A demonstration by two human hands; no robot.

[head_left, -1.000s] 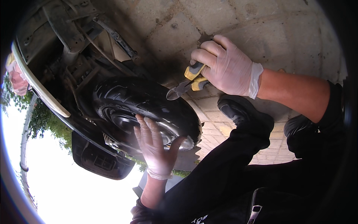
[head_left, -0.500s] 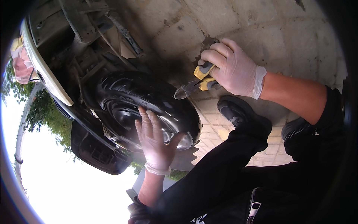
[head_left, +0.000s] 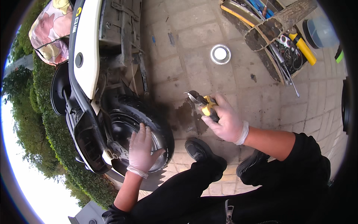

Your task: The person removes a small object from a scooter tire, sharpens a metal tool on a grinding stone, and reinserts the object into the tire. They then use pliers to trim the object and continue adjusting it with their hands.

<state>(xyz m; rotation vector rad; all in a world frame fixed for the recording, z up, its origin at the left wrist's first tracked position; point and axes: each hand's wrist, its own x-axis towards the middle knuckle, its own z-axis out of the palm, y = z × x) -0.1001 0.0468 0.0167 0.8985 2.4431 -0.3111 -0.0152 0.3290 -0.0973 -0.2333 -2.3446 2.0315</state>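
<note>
My left hand (head_left: 140, 151), in a thin see-through glove, rests with its fingers stretched out against the wheel rim (head_left: 160, 143) of a scooter. Around that rim runs the black tyre (head_left: 158, 119). My right hand (head_left: 228, 123), gloved the same way, grips a pair of cutting pliers (head_left: 208, 105) by their yellow and black handles. The pliers' jaws point left, apart from the tyre and above the paving. A thin, curved, shiny piece shows at the jaw tips; its kind is too small to make out.
At the far right stands a worn wooden toolbox (head_left: 257, 39) with a handle and assorted tools. A yellow-handled tool (head_left: 302, 48) sticks out of it. A clear container (head_left: 321, 33) lies beside it. On the paving sits a round tin (head_left: 220, 54). The scooter's white body panel (head_left: 87, 48) rises at left.
The view has shifted, bringing the toolbox and tin into sight. My right hand has turned the pliers and moved them farther from the tyre. My left hand stays at the wheel.
</note>
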